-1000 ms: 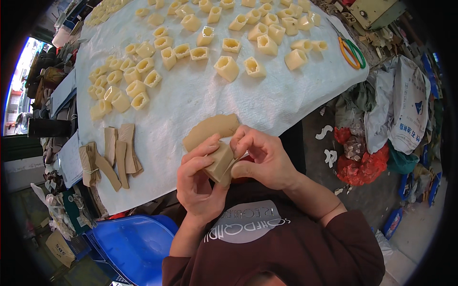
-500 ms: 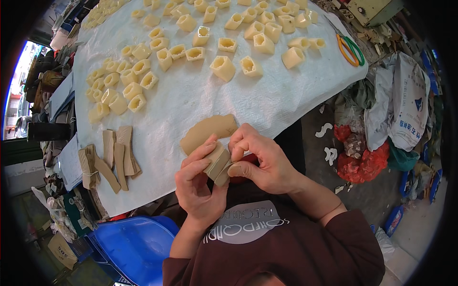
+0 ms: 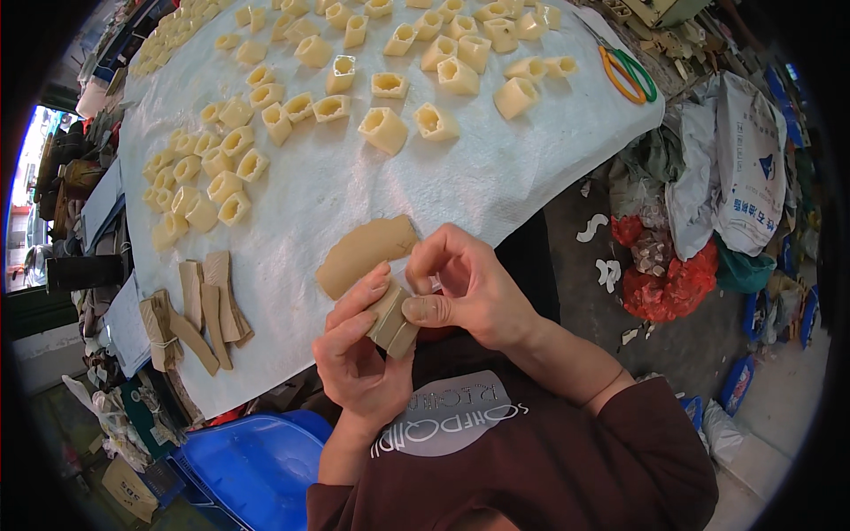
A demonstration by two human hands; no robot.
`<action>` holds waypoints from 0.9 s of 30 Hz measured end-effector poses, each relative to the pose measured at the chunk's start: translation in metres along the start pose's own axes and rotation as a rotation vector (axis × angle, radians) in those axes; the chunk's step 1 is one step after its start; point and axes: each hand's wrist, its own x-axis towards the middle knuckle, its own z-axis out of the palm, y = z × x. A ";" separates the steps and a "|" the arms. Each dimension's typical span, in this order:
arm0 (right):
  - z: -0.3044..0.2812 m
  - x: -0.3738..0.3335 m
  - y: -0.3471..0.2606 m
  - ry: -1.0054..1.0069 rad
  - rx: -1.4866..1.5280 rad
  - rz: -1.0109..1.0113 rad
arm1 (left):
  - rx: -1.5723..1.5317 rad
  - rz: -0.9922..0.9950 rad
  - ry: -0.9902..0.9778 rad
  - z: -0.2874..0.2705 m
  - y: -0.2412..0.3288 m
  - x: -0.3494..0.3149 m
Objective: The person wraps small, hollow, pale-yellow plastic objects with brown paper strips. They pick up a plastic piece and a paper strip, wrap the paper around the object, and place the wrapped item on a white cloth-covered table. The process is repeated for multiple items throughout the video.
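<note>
A small tan block (image 3: 390, 329) with thin pale lines across it, like a band or the edges of layers, is held up in front of my chest. My left hand (image 3: 359, 350) grips it from the left, thumb below and fingers along its upper side. The thumb of my right hand (image 3: 474, 292) presses on the block's right side, its index finger bent above; whether it also pinches a thin cord is hidden. Just beyond the hands a flat tan piece (image 3: 365, 252) with a curved edge lies on the white sheet (image 3: 283, 203).
Several hollow cream-coloured pieces (image 3: 383, 130) cover the table's far part. Tan strips (image 3: 212, 301) lie at left, some tied together. Scissors (image 3: 627, 75) with orange and green handles rest far right. A blue plastic chair (image 3: 257, 469) stands lower left; bags (image 3: 748, 168) are at right.
The view has shifted slightly, so the table items sit further left. My right thumb has moved from the block's edge onto its side, and the block looks turned a little.
</note>
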 end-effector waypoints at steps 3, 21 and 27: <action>-0.002 0.005 0.004 -0.048 0.174 0.009 | -0.053 -0.052 0.002 0.002 0.003 0.000; 0.005 -0.001 0.004 -0.048 0.191 0.071 | -0.052 0.022 0.073 0.012 -0.007 0.000; 0.013 -0.009 -0.014 -0.012 -0.186 0.023 | 0.024 0.126 0.083 0.013 -0.018 0.004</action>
